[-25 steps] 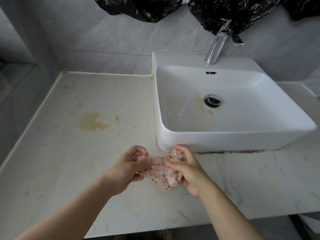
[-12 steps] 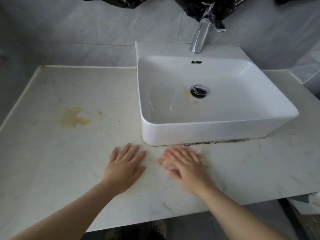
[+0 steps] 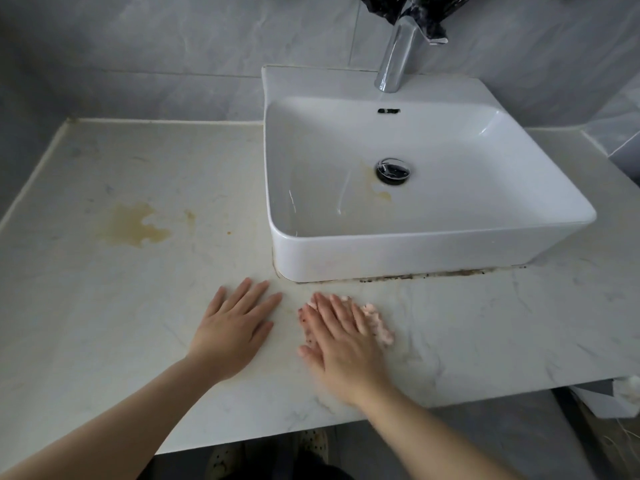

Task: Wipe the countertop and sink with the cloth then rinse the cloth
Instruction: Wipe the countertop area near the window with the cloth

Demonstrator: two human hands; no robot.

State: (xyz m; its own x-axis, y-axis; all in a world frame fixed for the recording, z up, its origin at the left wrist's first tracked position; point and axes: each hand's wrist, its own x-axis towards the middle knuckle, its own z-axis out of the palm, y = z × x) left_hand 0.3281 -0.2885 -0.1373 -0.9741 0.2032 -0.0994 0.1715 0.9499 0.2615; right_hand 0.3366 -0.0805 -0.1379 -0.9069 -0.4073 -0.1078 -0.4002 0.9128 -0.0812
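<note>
Nearby, yellow stain (image 3: 133, 225); perhaps grime (image 3: 433, 276) along sink (image 3: 381, 254) base.

Right hand (image 3: 341, 344) flat on cloth (image 3: 375, 325) on countertop (image 3: 138, 306); left hand (image 3: 232, 332) flat beside.

A bathroom or washroom, by its fittings; a white ceramic vessel sink (image 3: 433, 251) stands on the right half of a pale marble-patterned desk (image 3: 138, 306), its back to the wall; a chrome tap (image 3: 394, 60) rises at the sink's rear edge, above an overflow slot (image 3: 388, 111) and a metal pop-up drain (image 3: 393, 170); grey veined wall tiles (image 3: 173, 57) run behind the desk and along its left edge; yellow stains (image 3: 133, 225) mark the desk's left half; dark grime (image 3: 433, 274) lines the sink's front base; black plastic sheeting (image 3: 415, 8) hangs above the tap.
</note>
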